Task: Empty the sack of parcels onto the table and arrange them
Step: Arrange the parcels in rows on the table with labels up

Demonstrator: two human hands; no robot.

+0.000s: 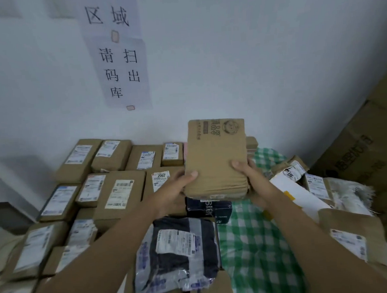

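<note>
Box (215,156) held at 12 o'clock above table (250,244); left hand (179,188) and right hand (248,174) grip its near corners; likely stiff, light cardboard; side edges give best hold

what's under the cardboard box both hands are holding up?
Below the held cardboard box, gripped by the left hand and right hand, a dark printed box sits on the green checked cloth. Whatever lies directly beneath the box's far end is hidden.
</note>
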